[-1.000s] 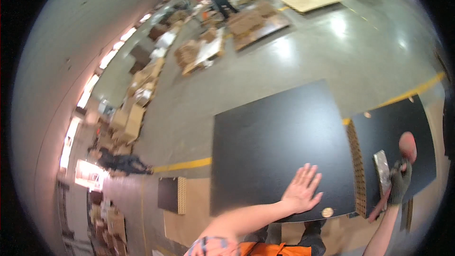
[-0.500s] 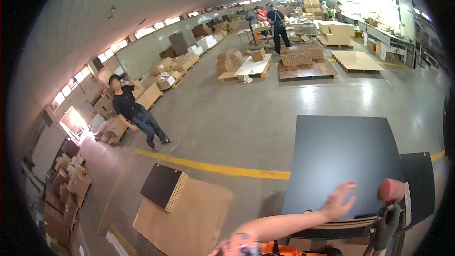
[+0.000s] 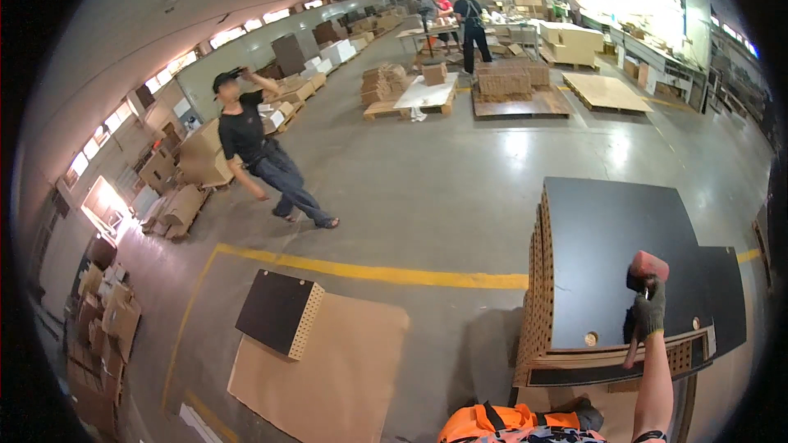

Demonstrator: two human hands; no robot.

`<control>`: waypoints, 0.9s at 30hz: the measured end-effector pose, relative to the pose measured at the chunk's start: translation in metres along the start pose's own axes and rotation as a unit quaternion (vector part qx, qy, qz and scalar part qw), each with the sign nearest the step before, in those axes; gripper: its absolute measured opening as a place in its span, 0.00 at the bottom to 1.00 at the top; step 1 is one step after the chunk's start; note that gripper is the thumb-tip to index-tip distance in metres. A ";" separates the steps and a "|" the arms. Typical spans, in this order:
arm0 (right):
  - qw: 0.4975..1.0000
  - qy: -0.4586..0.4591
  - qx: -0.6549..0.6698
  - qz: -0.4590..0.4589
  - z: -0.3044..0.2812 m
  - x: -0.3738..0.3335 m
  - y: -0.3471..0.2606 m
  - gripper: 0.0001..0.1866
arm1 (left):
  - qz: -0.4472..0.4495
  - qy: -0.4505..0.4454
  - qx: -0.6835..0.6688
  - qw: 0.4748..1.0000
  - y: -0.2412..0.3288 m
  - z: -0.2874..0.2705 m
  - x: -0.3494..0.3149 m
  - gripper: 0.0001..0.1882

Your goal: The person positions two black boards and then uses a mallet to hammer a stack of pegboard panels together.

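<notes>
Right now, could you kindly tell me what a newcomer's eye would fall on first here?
Probably the red mallet in the gloved right hand, over the stacked black panels at lower right. Next, the dark-clothed person at left, one arm raised, beyond the yellow floor line.

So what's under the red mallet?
The big black panel shows around the mallet, which the gloved right hand holds. The patch of panel right behind mallet and hand is covered; I can't tell whether the mallet touches it.

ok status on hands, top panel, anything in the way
Right hand closed on red mallet; left hand out of view. Top black panel lies on stack; mallet and hand hide part of it.
</notes>
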State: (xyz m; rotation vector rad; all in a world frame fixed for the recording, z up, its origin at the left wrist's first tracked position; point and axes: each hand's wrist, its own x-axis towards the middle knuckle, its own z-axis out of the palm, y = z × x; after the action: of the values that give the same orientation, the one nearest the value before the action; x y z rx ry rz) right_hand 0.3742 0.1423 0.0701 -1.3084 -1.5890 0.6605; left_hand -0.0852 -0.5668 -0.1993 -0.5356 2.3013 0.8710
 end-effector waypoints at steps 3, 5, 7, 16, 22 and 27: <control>0.999 0.041 0.019 0.031 0.008 -0.009 0.033 0.20 | -0.057 -0.151 -0.052 0.986 0.012 -0.038 -0.108 0.17; 0.997 0.025 0.016 0.074 0.018 -0.018 0.027 0.23 | -0.063 -0.218 -0.085 0.970 0.030 -0.048 -0.147 0.19; 0.997 0.035 0.002 0.073 0.020 -0.021 0.010 0.21 | -0.055 -0.273 -0.100 0.955 0.055 -0.042 -0.159 0.21; 0.992 0.079 -0.083 0.053 0.043 -0.003 -0.053 0.23 | -0.072 -0.378 -0.100 0.918 0.171 -0.045 -0.178 0.32; 0.985 0.088 -0.061 0.133 0.024 -0.015 -0.044 0.21 | -0.183 -0.661 -0.218 0.694 0.164 -0.021 -0.124 0.33; 0.988 0.093 -0.045 0.113 0.040 -0.020 -0.040 0.20 | -0.224 -0.631 -0.290 0.684 0.089 -0.030 -0.030 0.28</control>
State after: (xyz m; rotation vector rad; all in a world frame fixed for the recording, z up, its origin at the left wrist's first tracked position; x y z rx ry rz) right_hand 0.3200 0.1176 0.0814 -1.5856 -1.3440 0.5909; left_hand -0.1242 -0.5211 -0.1215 -0.4642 0.5637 1.1617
